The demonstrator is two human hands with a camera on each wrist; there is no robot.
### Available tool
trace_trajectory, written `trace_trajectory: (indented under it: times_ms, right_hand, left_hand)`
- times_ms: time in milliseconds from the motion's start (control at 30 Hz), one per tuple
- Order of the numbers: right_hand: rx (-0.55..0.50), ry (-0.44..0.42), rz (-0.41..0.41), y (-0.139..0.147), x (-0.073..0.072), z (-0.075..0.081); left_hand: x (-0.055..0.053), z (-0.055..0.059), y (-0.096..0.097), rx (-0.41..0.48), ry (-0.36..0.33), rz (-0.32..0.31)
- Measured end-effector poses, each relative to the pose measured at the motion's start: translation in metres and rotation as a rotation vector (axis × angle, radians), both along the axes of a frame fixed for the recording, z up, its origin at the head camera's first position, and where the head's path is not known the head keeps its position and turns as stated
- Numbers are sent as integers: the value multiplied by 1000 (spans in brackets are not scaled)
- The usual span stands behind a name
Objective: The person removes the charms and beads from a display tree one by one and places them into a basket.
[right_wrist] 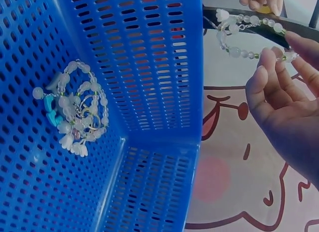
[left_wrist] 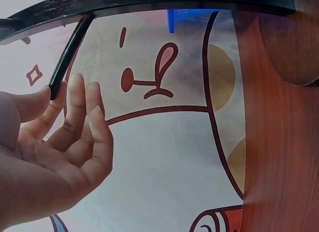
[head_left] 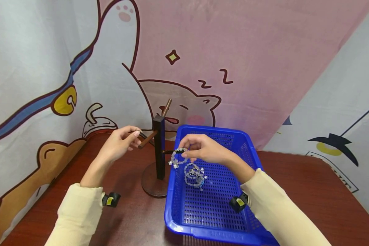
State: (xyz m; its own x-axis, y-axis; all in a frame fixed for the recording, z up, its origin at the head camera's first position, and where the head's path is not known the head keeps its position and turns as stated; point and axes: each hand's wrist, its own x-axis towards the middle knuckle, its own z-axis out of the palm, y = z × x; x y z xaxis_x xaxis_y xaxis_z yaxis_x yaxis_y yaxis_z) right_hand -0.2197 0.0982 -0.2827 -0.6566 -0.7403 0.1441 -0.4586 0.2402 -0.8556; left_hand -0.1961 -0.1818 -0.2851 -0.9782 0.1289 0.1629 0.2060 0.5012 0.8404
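Note:
A dark wooden stand [head_left: 160, 147] with several pegs rises from a round base. My left hand [head_left: 121, 141] pinches the end of one dark peg [left_wrist: 70, 57] between thumb and index finger, its other fingers loosely bent. On the stand's other side, my right hand [head_left: 201, 148] pinches a bracelet [right_wrist: 244, 53] of clear and pale beads with small green ones and a white flower charm. This bracelet is beside a right-hand peg; I cannot tell whether it loops round it. More beaded bracelets [right_wrist: 82, 110], with white flower and turquoise charms, lie in the blue basket [head_left: 215, 223].
The basket stands on a reddish-brown table [head_left: 295, 191], its left rim close beside the stand's base [head_left: 153, 186]. Behind the table hangs a cartoon-printed cloth [head_left: 249, 51]. Black straps with small devices [head_left: 111, 199] sit on both sleeves.

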Motion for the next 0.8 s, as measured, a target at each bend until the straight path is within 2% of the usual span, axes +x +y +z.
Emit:
trace_trajectory:
  times_ms: [433, 800]
  right_hand:
    - [7, 23, 18, 12, 3, 5]
    - [39, 20, -80, 25, 0, 1]
  left_hand:
    - [0, -1, -1, 8, -5, 4]
    - [-1, 0, -1, 10, -2, 3]
